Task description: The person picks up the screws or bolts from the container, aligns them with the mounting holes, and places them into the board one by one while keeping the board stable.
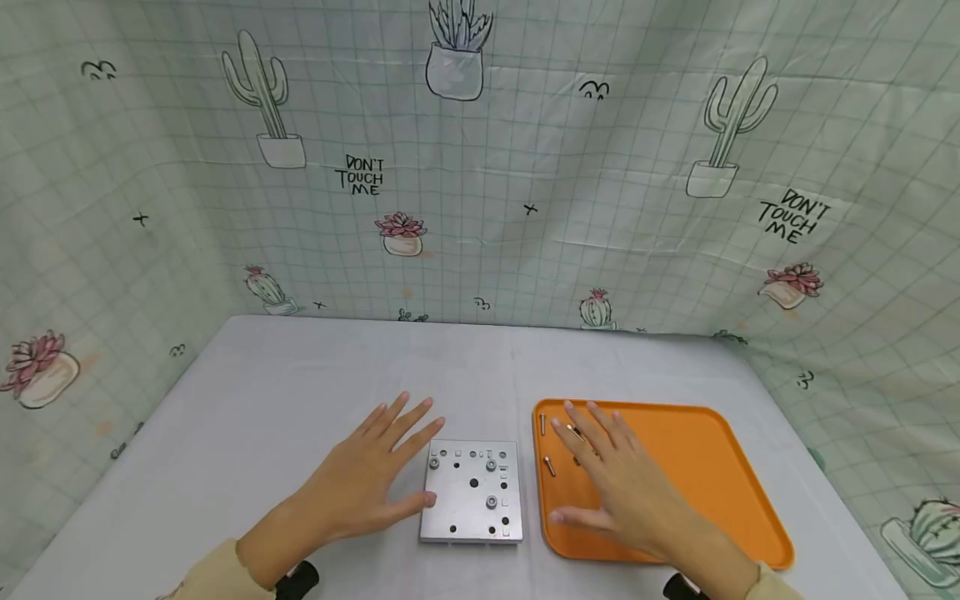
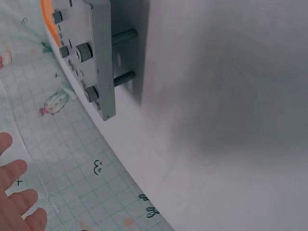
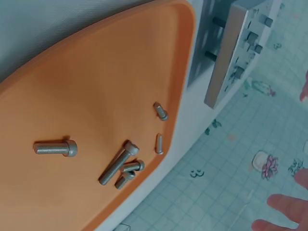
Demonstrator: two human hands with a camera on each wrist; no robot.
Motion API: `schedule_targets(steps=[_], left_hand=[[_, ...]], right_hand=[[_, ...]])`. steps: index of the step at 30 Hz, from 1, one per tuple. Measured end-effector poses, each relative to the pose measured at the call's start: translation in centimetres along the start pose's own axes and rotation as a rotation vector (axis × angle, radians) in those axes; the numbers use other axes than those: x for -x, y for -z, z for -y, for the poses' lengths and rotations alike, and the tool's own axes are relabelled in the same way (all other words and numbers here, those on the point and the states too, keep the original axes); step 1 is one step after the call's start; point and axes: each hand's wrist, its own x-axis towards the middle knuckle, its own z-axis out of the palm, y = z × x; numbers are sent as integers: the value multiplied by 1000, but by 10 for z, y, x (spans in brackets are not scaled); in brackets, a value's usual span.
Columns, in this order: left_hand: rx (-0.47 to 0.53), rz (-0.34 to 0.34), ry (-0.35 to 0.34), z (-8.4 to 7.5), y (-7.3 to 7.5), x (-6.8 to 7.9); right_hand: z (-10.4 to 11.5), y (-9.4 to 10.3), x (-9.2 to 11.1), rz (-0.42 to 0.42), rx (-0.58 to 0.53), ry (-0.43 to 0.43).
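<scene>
Head view: left hand spread wide, empty, by the metal plate; right hand also spread, empty, over the orange tray. Plate sits on the table left of the tray, which holds loose screws.

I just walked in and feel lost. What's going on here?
A person holds both hands spread, gripping nothing. The left hand is by the metal plate, the right hand over the left part of the orange tray. Loose screws lie in the tray; a few screw heads stick up from the plate.
</scene>
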Motion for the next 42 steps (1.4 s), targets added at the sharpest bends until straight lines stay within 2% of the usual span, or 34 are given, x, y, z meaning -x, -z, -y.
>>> schedule_targets(steps=[4, 9, 15, 19, 25, 34, 38, 42], left_hand=[[39, -36, 7, 4, -4, 3], [163, -37, 54, 7, -9, 7], [364, 17, 170, 8, -18, 12], [480, 36, 213, 10, -26, 17], [601, 37, 203, 13, -41, 24], [676, 51, 211, 11, -57, 30], [693, 52, 209, 12, -60, 31], [710, 49, 188, 11, -61, 32]], right_hand=[[-1, 1, 0, -13, -25, -12], [-3, 2, 0, -22, -49, -18], [-7, 2, 0, 32, -94, -75], [-11, 1, -2, 82, -133, -129], [-19, -2, -3, 92, -166, -189], [-34, -15, -3, 131, -221, -311], [-41, -22, -5, 171, -285, -346], [-49, -29, -8, 232, -393, -383]])
